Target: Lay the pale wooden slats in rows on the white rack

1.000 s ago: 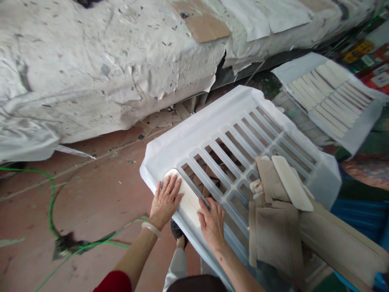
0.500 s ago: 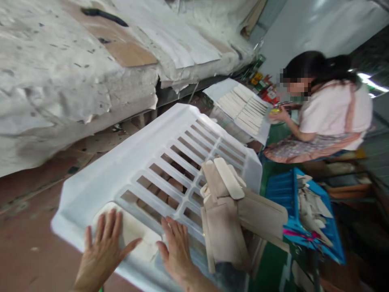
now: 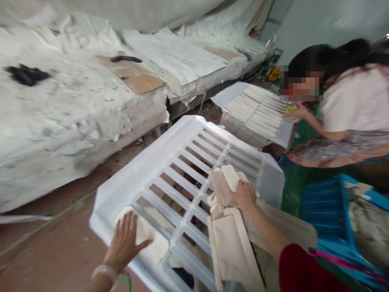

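Observation:
A white slotted plastic tray [image 3: 158,156] lies tilted in front of me. One pale flat oblong piece [image 3: 150,239] sits in its nearest slot, and my left hand [image 3: 126,243] lies flat on it with fingers spread. My right hand [image 3: 244,194] reaches to a pile of beige flat pieces [image 3: 231,239] stacked on the tray's right part and closes on the top piece [image 3: 230,177]. The fingertips of that hand are partly hidden.
A long bench covered in crumpled white paper [image 3: 75,101] runs along the left. Another person [image 3: 343,109] sits at the right beside a second white tray [image 3: 258,111] filled with pale pieces. A blue crate [image 3: 328,202] stands at the right. Reddish floor [image 3: 45,251] lies left.
My right hand left the piece in the near slot and moved right onto the beige pile. The left hand stayed on that piece. The view swung right and up, bringing the other person closer.

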The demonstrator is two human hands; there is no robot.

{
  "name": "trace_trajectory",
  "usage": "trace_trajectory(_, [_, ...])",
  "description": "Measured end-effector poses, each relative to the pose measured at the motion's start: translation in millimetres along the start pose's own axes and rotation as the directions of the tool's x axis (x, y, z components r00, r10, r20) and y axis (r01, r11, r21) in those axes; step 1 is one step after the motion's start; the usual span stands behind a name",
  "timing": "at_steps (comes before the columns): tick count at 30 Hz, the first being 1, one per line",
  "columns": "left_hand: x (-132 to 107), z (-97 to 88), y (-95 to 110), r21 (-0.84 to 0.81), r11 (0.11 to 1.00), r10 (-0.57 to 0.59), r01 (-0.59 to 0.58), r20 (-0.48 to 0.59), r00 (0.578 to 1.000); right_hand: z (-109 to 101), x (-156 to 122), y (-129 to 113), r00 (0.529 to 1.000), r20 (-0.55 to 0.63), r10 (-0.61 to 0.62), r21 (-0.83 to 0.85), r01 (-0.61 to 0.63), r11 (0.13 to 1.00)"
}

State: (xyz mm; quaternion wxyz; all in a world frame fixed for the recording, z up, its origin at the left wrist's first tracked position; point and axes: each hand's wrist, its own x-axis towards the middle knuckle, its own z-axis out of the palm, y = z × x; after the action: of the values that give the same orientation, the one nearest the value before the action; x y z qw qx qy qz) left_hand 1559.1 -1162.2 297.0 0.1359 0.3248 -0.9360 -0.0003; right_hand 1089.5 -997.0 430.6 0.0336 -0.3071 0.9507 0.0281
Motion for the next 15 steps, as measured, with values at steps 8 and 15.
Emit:
trace_trajectory(8, [10,3.4,-3,0.122,0.991,-0.064,0.049,0.126,0.990,-10,-6,11,0.931,-0.365,-0.027,0.325,0.154,0.933])
trace_trajectory(15, [4,2.2,-15,0.003,0.998,-0.061,0.061,0.131,0.990,-31,-87,-138,0.816,-0.568,-0.106,0.411,0.393,0.823])
